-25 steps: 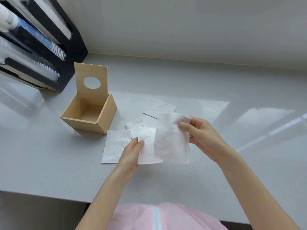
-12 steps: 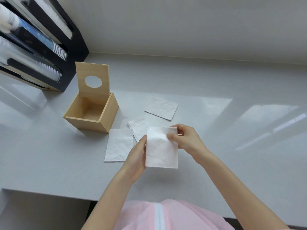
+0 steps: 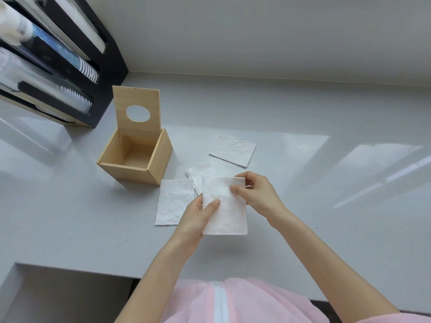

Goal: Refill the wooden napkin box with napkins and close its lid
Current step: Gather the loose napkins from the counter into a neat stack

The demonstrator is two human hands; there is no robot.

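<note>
The wooden napkin box (image 3: 158, 163) stands on the grey counter left of centre, with nothing visible inside. Its lid (image 3: 137, 113), with a round hole, stands upright at the back. Both hands hold a stacked white napkin (image 3: 227, 215) above the counter, right of the box. My left hand (image 3: 196, 220) grips its left edge with the thumb on top. My right hand (image 3: 256, 194) pinches its upper right corner. One napkin (image 3: 173, 201) lies flat beside the box's front corner, a small pile (image 3: 198, 174) lies behind the held one, and another napkin (image 3: 233, 150) lies farther back.
A black rack (image 3: 70, 66) holding sleeves of stacked cups stands at the back left, close behind the box. The counter's front edge (image 3: 93, 269) runs below my forearms, with a step down at the left. A white wall rises behind.
The two napkins held apart one second ago have been brought together into one stack. My hands have closed in toward each other and hold it by both sides.
</note>
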